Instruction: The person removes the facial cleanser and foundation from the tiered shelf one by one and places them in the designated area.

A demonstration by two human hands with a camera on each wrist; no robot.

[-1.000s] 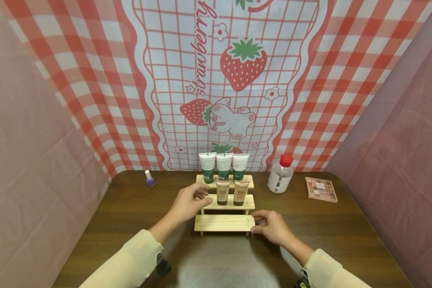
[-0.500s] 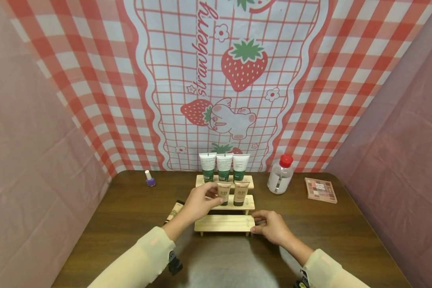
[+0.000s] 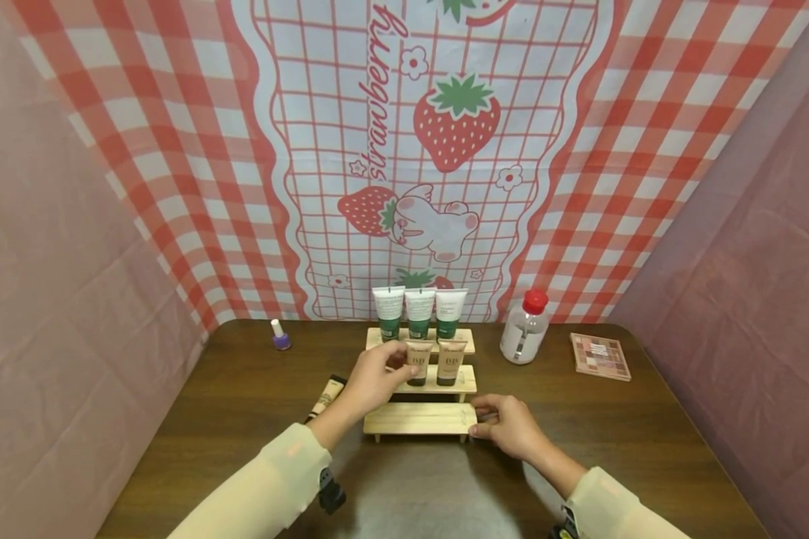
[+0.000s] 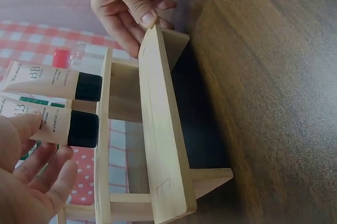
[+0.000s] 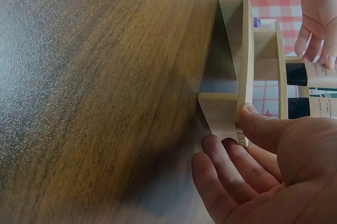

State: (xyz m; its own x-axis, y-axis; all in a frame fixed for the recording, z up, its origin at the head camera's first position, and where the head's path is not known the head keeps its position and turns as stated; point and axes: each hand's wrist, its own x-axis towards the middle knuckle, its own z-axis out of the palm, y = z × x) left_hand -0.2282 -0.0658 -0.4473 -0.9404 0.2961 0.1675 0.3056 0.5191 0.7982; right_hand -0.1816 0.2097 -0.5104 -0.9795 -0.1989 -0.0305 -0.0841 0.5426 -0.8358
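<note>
My left hand (image 3: 376, 376) pinches the left of two beige BB cream tubes (image 3: 421, 355) standing cap-down on the middle tier of a wooden stepped rack (image 3: 414, 419). In the left wrist view, the thumb lies across that BB cream tube (image 4: 55, 124); the fingertips are beneath it. The other BB tube (image 3: 451, 363) stands beside it, untouched. With thumb and fingers, my right hand (image 3: 512, 427) grips the right end of the bare front tier, as the right wrist view shows at the shelf's edge (image 5: 244, 76). Three white-and-green tubes (image 3: 419, 313) stand on the back tier.
Another beige tube with a black cap (image 3: 326, 398) lies on the table, partly behind the left forearm. Purple nail polish (image 3: 280, 336) stands back left. A red-capped clear bottle (image 3: 524, 333) and an eyeshadow palette (image 3: 600, 356) sit at right.
My left hand has moved right from the rack's left end to the left BB cream tube, uncovering the lying tube. The right hand has stayed on the front tier.
</note>
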